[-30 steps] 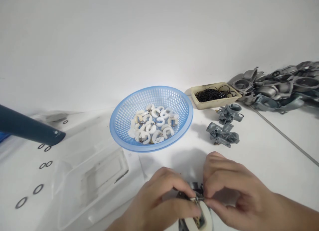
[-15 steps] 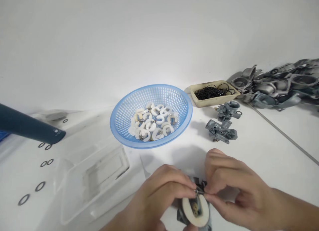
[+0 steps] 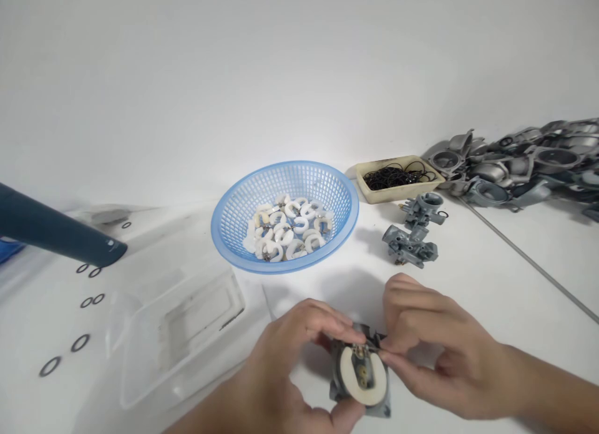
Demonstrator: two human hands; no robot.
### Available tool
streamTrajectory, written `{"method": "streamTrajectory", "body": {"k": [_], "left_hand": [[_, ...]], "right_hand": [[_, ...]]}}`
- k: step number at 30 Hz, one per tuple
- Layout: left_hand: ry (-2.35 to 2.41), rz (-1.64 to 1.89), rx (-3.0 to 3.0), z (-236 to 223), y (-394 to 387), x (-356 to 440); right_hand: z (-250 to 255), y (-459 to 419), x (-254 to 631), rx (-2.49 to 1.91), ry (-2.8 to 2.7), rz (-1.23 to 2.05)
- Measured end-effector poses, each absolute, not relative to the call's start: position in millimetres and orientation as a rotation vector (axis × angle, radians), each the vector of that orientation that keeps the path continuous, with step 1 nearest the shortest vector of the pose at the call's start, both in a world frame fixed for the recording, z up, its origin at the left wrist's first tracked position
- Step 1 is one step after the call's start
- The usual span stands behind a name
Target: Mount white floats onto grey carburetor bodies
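A grey metal carburetor (image 3: 381,404) lies at the lower middle with a white U-shaped float (image 3: 345,375) over its open side. Brass parts show in the gap of the float. My left hand (image 3: 290,359) grips the carburetor, fingertips at the float's hinge end and thumb at the near rim. On the other side, my right hand (image 3: 435,347) pinches a thin, dark metal pin (image 3: 373,347) between thumb and forefinger, beside the hinge. The fingertips partly cover the pin, so how far it enters the hinge is hidden.
Behind the hands stands a blue basket (image 3: 219,247) of white floats. Right of it are a cream tray (image 3: 402,192) of black rubber rings, two carburetors (image 3: 412,244) and a heap of metal bowls (image 3: 510,166). Leftward are a clear plastic container (image 3: 135,359), black rings (image 3: 80,342) and a dark blue cylinder (image 3: 60,228).
My left fingers have drawn back a little from the hinge, and the left thumb now shows on the near rim. The carburetor has shifted slightly up and left. The right hand keeps its pinch.
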State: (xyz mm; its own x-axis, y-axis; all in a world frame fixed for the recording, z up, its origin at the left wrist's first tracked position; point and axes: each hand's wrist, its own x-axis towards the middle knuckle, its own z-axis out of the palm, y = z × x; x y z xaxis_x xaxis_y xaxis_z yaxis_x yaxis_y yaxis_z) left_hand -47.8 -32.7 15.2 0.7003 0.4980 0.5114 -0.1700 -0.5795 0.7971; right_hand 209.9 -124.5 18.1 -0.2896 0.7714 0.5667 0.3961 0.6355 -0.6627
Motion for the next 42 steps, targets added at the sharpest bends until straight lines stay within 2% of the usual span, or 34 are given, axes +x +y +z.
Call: {"method": "streamTrajectory", "body": {"k": [12,22,26,35,42], "left_hand": [[0.256,0.804,1.88,10,-33,-54],[0.135,0.835,1.924,12,-25,-55],[0.201,0.771,1.912,12,-27,-58],[0.346,0.62,1.817,20,-31,-60],[0.351,0.642,1.82,22,-31,-60]], "right_hand": [[17,-125,209,-0.939,-1.923,0.53],[16,-127,211,-0.974,-1.912,0.627],[16,-129,211,-1.006,-1.83,0.77],[10,-134,210,-1.122,-1.426,1.351],[6,-127,219,-1.068,-1.433,1.391]]}}
